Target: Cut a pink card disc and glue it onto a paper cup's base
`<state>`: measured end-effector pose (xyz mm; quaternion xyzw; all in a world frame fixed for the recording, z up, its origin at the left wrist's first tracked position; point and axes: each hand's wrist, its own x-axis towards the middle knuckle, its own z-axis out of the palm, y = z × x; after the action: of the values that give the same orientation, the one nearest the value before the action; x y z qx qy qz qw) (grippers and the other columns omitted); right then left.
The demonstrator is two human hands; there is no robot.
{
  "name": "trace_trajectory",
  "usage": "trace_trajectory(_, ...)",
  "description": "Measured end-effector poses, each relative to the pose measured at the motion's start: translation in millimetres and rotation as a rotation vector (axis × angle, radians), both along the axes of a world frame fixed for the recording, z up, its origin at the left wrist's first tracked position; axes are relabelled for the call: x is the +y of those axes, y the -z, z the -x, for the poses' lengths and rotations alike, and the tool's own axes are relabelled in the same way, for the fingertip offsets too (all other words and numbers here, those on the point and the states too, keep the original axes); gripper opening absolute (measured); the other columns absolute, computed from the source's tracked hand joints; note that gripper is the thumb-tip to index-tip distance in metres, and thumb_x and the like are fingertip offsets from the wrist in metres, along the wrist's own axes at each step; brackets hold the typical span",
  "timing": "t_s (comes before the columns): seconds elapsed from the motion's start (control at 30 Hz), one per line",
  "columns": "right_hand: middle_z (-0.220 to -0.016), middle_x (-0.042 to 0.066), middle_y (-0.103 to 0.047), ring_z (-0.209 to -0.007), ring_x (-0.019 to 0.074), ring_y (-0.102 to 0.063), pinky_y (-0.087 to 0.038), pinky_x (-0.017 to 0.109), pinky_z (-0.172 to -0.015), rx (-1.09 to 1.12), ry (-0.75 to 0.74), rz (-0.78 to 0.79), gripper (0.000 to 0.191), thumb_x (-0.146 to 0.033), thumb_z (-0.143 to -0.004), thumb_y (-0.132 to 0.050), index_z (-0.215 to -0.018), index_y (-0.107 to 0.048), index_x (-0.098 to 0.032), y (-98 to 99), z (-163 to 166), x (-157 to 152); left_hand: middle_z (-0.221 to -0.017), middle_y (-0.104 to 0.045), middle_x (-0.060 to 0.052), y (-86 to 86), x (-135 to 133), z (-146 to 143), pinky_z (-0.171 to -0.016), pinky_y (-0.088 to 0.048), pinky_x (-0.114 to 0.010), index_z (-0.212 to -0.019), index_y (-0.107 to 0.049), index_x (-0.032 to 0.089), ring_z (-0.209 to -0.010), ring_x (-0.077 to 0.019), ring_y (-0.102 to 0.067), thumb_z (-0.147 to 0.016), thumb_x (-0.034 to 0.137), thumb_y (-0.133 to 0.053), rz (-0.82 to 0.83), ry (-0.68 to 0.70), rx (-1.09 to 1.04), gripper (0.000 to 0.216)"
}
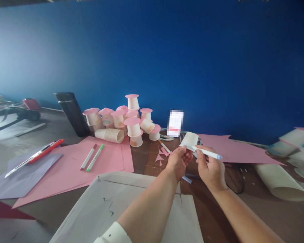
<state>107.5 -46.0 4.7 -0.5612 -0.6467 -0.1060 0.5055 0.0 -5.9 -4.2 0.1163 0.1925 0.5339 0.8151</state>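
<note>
My left hand [177, 162] is closed on a white paper cup [190, 138], which is tilted above the table. In my right hand [211, 171], pinched between thumb and fingers, is a white felt-tip pen [210, 153] with a light blue end. The pen's other end lies against or very close to the cup, and the fingers hide exactly where it meets it. Just below the hands, a small light blue piece [186, 179] rests on the table. Pink paper scraps [162, 153] and another pen [164, 146] lie left of the cup.
Behind on the left stand several paper cups topped with pink discs [132, 122], beside a stack of cups [110, 135] and a black flask [72, 113]. Pink sheets [106, 157] hold two pens [95, 157]. A red cutter [47, 148], whiteboard [91, 209] and lit phone [175, 123] are around.
</note>
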Motion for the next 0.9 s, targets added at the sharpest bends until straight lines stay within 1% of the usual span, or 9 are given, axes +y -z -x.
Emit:
trace_trajectory(0.17, -0.095, 0.011, -0.072, -0.077, 0.0238, -0.07, -0.054, 0.036, -0.07, -0.027, 0.006, 0.002, 0.026, -0.038, -0.095, -0.049, -0.103, -0.065, -0.019, -0.1, 0.7, -0.1, -0.076, -0.066, -0.006, 1.3, 0.5, -0.6, -0.069, -0.053, -0.02, -0.084, -0.066, 0.01, -0.066, -0.0106, -0.064, -0.081, 0.015, -0.064, 0.007, -0.003, 0.023, 0.006)
trace_trajectory(0.3, -0.093, 0.011, -0.072, -0.07, 0.0217, -0.068, -0.054, 0.035, -0.068, -0.042, 0.0, -0.004, 0.026, -0.037, -0.095, -0.049, -0.104, -0.065, -0.018, 0.3, 0.5, -0.4, -0.074, -0.067, -0.006, -0.2, 0.0, -0.1, -0.066, -0.053, -0.02, -0.084, -0.066, 0.01, -0.065, -0.0105, -0.064, -0.082, 0.015, -0.064, 0.019, -0.005, 0.02, 0.006)
trace_trajectory(0.37, -0.091, 0.011, -0.072, -0.063, 0.0198, -0.067, -0.053, 0.034, -0.066, -0.04, 0.002, -0.013, 0.026, -0.036, -0.095, -0.049, -0.103, -0.065, -0.018, -0.9, 0.8, -1.4, -0.075, -0.067, -0.007, -2.1, -0.8, 0.6, -0.065, -0.053, -0.02, -0.085, -0.066, 0.01, -0.065, -0.0105, -0.064, -0.082, 0.014, -0.063, 0.031, -0.003, 0.016, 0.006)
trace_trajectory(0.47, -0.093, 0.011, -0.071, -0.055, 0.0161, -0.063, -0.051, 0.031, -0.057, 0.03, 0.004, -0.024, 0.027, -0.035, -0.096, -0.047, -0.106, -0.064, -0.017, -4.3, 2.2, -4.1, -0.079, -0.068, -0.008, -4.4, -2.0, 1.5, -0.063, -0.053, -0.019, -0.087, -0.067, 0.009, -0.068, -0.011, -0.065, -0.083, 0.014, -0.062, 0.042, 0.0, 0.007, 0.008)
trace_trajectory(0.53, -0.094, 0.011, -0.071, -0.051, 0.0143, -0.061, -0.05, 0.03, -0.055, 0.072, 0.006, -0.026, 0.027, -0.035, -0.097, -0.046, -0.108, -0.063, -0.017, -6.5, 3.2, -5.7, -0.081, -0.068, -0.008, -4.6, -2.3, 1.6, -0.063, -0.053, -0.019, -0.087, -0.066, 0.009, -0.07, -0.0112, -0.066, -0.083, 0.014, -0.062, 0.048, -0.007, 0.001, 0.008)
trace_trajectory(0.7, -0.093, 0.012, -0.07, -0.05, 0.0137, -0.06, -0.05, 0.03, -0.055, 0.083, 0.005, -0.028, 0.027, -0.035, -0.097, -0.045, -0.107, -0.062, -0.016, -7.1, 4.2, -4.8, -0.08, -0.067, -0.007, -2.5, -1.7, 1.5, -0.062, -0.053, -0.019, -0.086, -0.066, 0.009, -0.069, -0.0112, -0.065, -0.084, 0.015, -0.062, 0.053, -0.007, -0.006, 0.008)
trace_trajectory(0.9, -0.091, 0.012, -0.071, -0.054, 0.016, -0.063, -0.052, 0.032, -0.058, 0.042, 0.021, -0.019, 0.028, -0.037, -0.096, -0.046, -0.103, -0.063, -0.016, -4.1, 2.6, -1.7, -0.081, -0.068, -0.008, -3.2, -0.6, 1.7, -0.062, -0.053, -0.019, -0.087, -0.066, 0.009, -0.069, -0.0112, -0.066, -0.084, 0.014, -0.061, 0.058, -0.003, -0.008, 0.008)
